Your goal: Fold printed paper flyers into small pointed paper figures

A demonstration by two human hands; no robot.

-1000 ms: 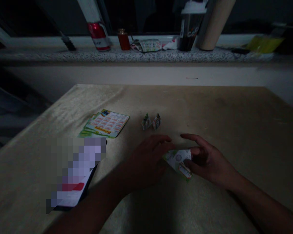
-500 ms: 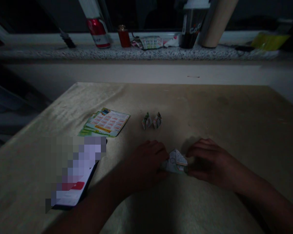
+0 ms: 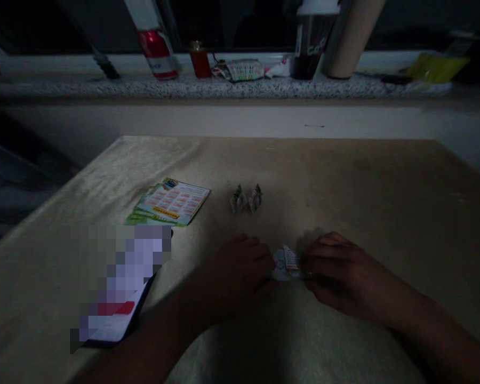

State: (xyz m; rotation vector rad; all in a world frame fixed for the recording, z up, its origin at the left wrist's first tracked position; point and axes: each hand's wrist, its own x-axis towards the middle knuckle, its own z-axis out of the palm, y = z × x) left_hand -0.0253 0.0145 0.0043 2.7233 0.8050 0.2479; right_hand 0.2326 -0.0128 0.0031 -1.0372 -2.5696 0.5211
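Two small folded paper pieces [image 3: 247,200] stand close together on the table [image 3: 344,186], beyond the hands. To their left lies a fanned stack of printed cards [image 3: 172,201], green at the edges, and nearer the person a phone [image 3: 122,293] with a lit screen, partly blurred out, beside the left forearm. Nothing stands between the two hands except the paper they are on.

The table is pale and dimly lit, with shadow around the hands. Behind it, a speckled stone sill [image 3: 200,90] runs under a dark window [image 3: 232,26]. On the sill are a red and white can [image 3: 158,56], a small orange-red bottle [image 3: 200,61], crumpled wrappers [image 3: 246,69], a lidded cup [image 3: 307,53] with dark contents, a tall beige cylinder [image 3: 350,42] and something yellow [image 3: 438,68].

The left hand [image 3: 242,272] rests low with curled fingers on the left end of a partly folded paper [image 3: 282,264]. The right hand [image 3: 340,272], fingers bent and close together, is at its right end. Fingertip grip is too dark to tell.
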